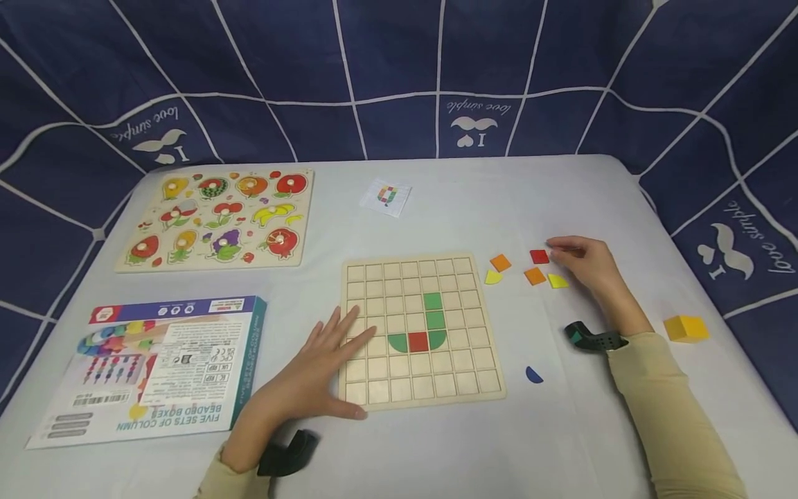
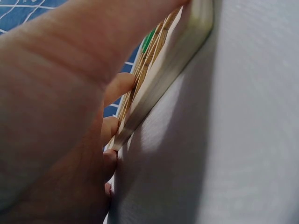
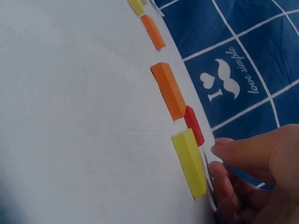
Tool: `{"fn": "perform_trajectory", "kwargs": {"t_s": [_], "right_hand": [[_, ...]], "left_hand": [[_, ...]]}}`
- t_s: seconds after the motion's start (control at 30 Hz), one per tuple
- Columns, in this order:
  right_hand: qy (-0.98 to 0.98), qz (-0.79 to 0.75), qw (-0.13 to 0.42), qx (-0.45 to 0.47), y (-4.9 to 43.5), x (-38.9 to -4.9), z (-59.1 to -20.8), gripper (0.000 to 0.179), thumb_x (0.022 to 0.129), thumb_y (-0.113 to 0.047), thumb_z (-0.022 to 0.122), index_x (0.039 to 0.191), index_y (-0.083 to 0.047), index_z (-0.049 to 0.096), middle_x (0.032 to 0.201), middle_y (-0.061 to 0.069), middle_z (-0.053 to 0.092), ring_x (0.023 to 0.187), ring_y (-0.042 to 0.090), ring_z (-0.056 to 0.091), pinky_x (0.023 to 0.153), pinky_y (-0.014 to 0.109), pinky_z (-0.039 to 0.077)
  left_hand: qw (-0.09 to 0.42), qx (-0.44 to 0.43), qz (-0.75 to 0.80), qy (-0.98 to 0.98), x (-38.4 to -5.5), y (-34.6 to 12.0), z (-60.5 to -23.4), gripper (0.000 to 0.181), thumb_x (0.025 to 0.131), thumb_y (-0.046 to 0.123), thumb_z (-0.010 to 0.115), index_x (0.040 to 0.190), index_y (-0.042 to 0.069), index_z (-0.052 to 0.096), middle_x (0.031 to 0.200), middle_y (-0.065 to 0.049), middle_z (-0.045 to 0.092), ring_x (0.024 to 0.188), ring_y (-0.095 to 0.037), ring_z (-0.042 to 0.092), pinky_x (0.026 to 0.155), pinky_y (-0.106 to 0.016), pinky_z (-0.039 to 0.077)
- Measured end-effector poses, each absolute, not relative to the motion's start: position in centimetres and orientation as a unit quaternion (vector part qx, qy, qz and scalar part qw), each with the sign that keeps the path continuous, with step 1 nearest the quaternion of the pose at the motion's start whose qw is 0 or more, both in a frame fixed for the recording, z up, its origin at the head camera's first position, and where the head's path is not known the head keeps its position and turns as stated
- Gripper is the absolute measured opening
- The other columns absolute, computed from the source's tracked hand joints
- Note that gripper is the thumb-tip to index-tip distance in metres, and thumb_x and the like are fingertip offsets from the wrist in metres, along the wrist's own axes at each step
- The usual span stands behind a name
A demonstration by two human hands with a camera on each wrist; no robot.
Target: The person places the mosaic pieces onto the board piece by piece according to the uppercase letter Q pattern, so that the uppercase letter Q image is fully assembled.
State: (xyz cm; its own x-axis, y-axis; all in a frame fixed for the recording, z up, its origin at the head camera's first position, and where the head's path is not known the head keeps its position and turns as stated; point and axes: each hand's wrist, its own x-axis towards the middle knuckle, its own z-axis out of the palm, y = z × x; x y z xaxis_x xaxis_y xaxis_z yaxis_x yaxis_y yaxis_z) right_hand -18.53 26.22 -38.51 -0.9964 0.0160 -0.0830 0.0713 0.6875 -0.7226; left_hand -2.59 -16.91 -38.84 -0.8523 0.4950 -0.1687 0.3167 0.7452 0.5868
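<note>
My left hand (image 1: pixel 314 371) spreads over the left edge of a wooden grid board (image 1: pixel 445 385), fingertips on its cells and thumb by the front left corner. In the left wrist view those fingers lie along the board's pale side (image 2: pixel 161 84). Set in the grid are green squares (image 1: pixel 433 301), a red square (image 1: pixel 418 342) and two green rounded pieces (image 1: pixel 397 343). My right hand (image 1: pixel 589 267) hovers beside a loose red square (image 1: pixel 539 256), thumb and fingers bent and apart, holding nothing visible. Near it lie orange squares (image 3: pixel 169 91) and a yellow rounded piece (image 3: pixel 189 163).
A blue half-round piece (image 1: pixel 534 374) lies right of the board, and a yellow block (image 1: pixel 686 328) beyond my right forearm. A pattern card (image 1: pixel 386 197) lies at the back. On the left are a fruit puzzle board (image 1: pixel 221 218) and a flat printed box (image 1: pixel 149 371).
</note>
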Motion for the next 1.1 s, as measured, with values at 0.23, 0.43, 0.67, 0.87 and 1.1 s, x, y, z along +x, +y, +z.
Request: {"fn": "perform_trajectory", "kwargs": {"t_s": [0.23,0.43,0.67,0.87,1.1], "right_hand": [[0.934,-0.355,0.034,-0.019,26.3,-18.9,-39.2,0.036,0.091,-0.021,0.062,0.120,0.001,0.061,0.108,0.019,0.051,0.088,0.027,0.040,0.067,0.031,0.034],[0.941,-0.335,0.021,-0.046,26.0,-18.9,-39.2,0.028,0.090,-0.017,0.063,0.112,0.001,0.064,0.100,0.017,0.052,0.082,0.027,0.040,0.063,0.033,0.034],[0.939,-0.339,0.012,-0.047,25.8,-18.6,-38.8,0.021,0.087,-0.008,0.065,0.104,0.001,0.059,0.093,0.016,0.055,0.076,0.026,0.043,0.055,0.021,0.035],[0.927,-0.373,0.017,-0.027,25.9,-18.2,-37.9,0.018,0.089,-0.011,0.064,0.101,0.002,0.060,0.090,0.016,0.060,0.074,0.022,0.051,0.057,0.015,0.042],[0.888,-0.456,-0.011,-0.052,23.5,-18.3,-36.7,0.021,0.090,-0.019,0.064,0.101,-0.002,0.062,0.093,0.010,0.064,0.075,0.015,0.060,0.066,0.014,0.049]], "left_hand": [[0.154,0.225,0.280,0.921,-2.6,-17.0,-38.8,0.114,0.054,0.047,0.087,0.149,0.023,0.027,0.156,-0.002,-0.001,0.139,-0.024,-0.012,0.109,-0.049,-0.002],[0.148,0.231,0.279,0.920,-2.6,-17.0,-38.8,0.114,0.054,0.047,0.087,0.149,0.022,0.028,0.156,-0.003,0.000,0.139,-0.025,-0.010,0.108,-0.050,-0.001],[0.142,0.236,0.290,0.917,-2.6,-17.1,-39.0,0.114,0.054,0.047,0.087,0.149,0.022,0.028,0.156,-0.004,0.001,0.139,-0.027,-0.009,0.108,-0.052,0.000],[0.148,0.234,0.283,0.918,-2.5,-16.9,-39.0,0.114,0.055,0.048,0.087,0.149,0.023,0.027,0.156,-0.003,-0.001,0.139,-0.025,-0.011,0.108,-0.051,0.000],[0.150,0.228,0.282,0.920,-2.4,-16.9,-38.8,0.115,0.054,0.046,0.088,0.149,0.023,0.027,0.156,-0.002,-0.001,0.139,-0.024,-0.012,0.109,-0.050,-0.001]]}}
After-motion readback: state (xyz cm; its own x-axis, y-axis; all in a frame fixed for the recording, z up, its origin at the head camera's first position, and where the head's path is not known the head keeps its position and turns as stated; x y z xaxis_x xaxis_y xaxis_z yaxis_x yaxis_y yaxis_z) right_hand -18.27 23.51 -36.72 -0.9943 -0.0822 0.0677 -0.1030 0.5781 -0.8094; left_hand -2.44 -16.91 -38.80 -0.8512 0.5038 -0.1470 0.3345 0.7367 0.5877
